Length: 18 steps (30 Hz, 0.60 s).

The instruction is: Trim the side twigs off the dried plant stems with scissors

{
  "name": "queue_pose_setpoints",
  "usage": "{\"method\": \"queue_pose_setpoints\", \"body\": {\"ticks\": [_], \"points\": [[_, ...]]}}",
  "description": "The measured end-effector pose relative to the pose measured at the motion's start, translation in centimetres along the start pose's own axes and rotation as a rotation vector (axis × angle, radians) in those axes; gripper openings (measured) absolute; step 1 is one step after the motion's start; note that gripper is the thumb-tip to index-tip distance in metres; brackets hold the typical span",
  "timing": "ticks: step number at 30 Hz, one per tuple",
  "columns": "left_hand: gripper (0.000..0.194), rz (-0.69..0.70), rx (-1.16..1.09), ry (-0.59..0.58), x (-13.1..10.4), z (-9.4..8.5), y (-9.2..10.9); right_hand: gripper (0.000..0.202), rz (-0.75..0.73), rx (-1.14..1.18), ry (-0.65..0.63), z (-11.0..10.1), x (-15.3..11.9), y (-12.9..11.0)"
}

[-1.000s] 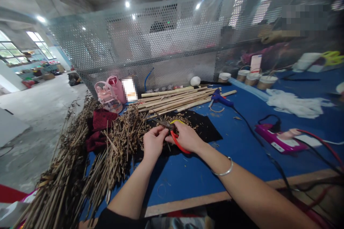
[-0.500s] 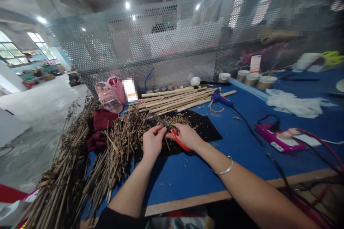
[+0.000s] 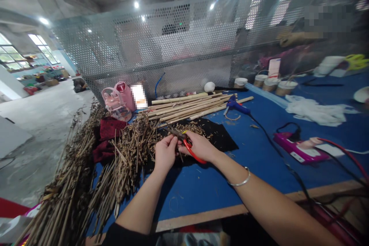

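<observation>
My right hand (image 3: 197, 147) is closed round red-handled scissors (image 3: 193, 154), whose dark blades point up and left. Close beside the blades, my left hand (image 3: 165, 153) pinches something thin, apparently a piece of dried stem (image 3: 181, 157); the fingers largely hide it. Under both hands lies a black cloth (image 3: 221, 135) strewn with small dry clippings (image 3: 192, 127). Just left of my left hand, a heap of dried plant stalks (image 3: 129, 150) spreads over the table edge.
Pale sticks (image 3: 184, 108) lie behind the cloth, with a blue glue gun (image 3: 236, 105) to their right. A purple power strip (image 3: 300, 149) and cables sit at right. Pink bottles (image 3: 124, 96) stand at back left before a perforated metal screen (image 3: 173, 57).
My left hand has shifted slightly right, toward the scissors. The scissor blades have turned a little and appear somewhat closer together; my right hand has hardly moved.
</observation>
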<state>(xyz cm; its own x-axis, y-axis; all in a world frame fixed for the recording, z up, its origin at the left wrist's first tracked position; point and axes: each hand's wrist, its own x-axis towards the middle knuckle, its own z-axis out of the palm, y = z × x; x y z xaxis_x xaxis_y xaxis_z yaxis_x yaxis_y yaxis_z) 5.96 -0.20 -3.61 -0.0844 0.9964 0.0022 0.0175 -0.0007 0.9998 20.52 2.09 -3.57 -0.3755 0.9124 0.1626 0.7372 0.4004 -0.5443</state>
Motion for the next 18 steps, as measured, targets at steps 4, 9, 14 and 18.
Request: {"method": "queue_pose_setpoints", "body": {"ticks": [4, 9, 14, 18], "points": [[0.027, -0.001, -0.008, -0.020, -0.07, 0.02, -0.02, 0.033, 0.017, 0.029, 0.011, 0.32, 0.06, 0.07], [0.032, -0.049, -0.002, -0.037, -0.28, 0.23, 0.00, 0.031, 0.023, 0.052, 0.037, 0.31, 0.24, 0.31], [0.032, -0.066, 0.046, -0.062, -0.44, 0.37, -0.24, 0.033, 0.017, 0.043, 0.036, -0.11, 0.18, 0.38], [0.032, -0.066, 0.072, -0.049, -0.46, 0.36, -0.49, 0.038, -0.026, 0.006, 0.084, -0.18, 0.15, 0.25]]}}
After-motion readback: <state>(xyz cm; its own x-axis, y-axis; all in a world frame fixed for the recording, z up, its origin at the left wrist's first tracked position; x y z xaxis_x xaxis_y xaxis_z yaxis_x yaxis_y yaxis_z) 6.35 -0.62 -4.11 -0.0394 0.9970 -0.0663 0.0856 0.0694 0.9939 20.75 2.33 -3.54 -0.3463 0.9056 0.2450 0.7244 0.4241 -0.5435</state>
